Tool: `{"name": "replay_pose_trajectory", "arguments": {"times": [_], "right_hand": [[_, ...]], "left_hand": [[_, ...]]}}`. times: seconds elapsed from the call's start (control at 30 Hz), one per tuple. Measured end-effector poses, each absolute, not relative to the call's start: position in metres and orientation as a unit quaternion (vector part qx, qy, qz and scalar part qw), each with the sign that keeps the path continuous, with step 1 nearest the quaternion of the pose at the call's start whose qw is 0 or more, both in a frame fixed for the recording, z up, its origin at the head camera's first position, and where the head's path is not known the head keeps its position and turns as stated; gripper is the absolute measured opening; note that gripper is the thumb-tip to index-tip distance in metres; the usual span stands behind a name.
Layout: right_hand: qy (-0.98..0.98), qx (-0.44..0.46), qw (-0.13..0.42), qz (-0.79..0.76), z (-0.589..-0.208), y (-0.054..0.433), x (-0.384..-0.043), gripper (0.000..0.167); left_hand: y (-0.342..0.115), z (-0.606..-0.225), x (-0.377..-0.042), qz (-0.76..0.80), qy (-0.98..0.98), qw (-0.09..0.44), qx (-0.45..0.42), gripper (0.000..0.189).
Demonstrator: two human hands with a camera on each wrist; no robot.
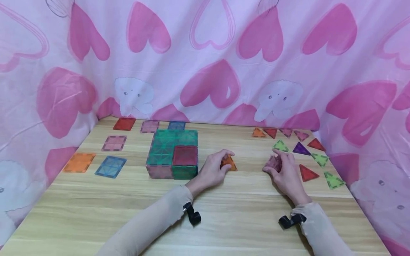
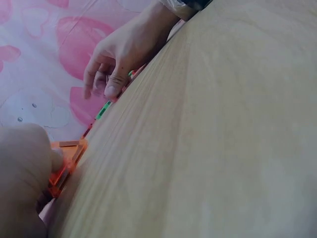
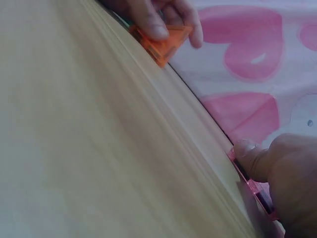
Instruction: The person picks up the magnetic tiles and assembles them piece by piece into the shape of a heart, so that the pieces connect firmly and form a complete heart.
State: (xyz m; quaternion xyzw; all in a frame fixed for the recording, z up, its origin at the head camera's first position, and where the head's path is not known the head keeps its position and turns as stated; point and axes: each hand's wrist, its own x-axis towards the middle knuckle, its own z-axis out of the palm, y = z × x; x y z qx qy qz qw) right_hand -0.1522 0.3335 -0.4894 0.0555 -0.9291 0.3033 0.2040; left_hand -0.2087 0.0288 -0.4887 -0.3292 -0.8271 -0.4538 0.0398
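Just right of a box-shaped block of magnetic tiles point(image 1: 162, 149), my left hand point(image 1: 209, 169) pinches an orange triangular magnetic tile point(image 1: 233, 164) between thumb and fingers. The orange piece stands tilted up from the table; whether it is more than one tile joined, I cannot tell. Further right, my right hand point(image 1: 288, 175) holds a pink translucent magnetic tile point(image 1: 271, 163) by its edge, low over the wood. In the right wrist view the thumb presses along that pink tile point(image 3: 251, 183). Fingers hide part of both pieces.
Loose square tiles, among them an orange one point(image 1: 79, 163) and a blue one point(image 1: 110, 166), lie left of the block. Several triangle tiles, including a purple one point(image 1: 301, 149) and a red one point(image 1: 308, 173), spread at the right. A pink curtain point(image 1: 208, 42) hangs behind the table.
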Motion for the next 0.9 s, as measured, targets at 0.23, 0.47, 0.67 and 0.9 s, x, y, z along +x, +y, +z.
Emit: {"name": "replay_pose_trajectory", "arguments": {"times": [0.23, 0.47, 0.67, 0.9], "right_hand": [[-0.895, 0.074, 0.204, 0.39, -0.488, 0.32, -0.149, 0.019], [-0.825, 0.083, 0.17, 0.532, -0.482, 0.294, -0.144, 0.018], [-0.788, 0.108, 0.112, 0.596, -0.483, 0.279, -0.141, 0.021], [-0.792, 0.114, 0.081, 0.595, -0.485, 0.279, -0.141, 0.03]], "left_hand": [[0.029, -0.486, -0.207, -0.466, -0.828, 0.019, -0.31, 0.029], [0.029, -0.485, -0.208, -0.47, -0.823, 0.014, -0.32, 0.021], [0.028, -0.486, -0.209, -0.463, -0.819, 0.012, -0.337, 0.018], [0.03, -0.486, -0.21, -0.454, -0.822, 0.007, -0.343, 0.016]]}}
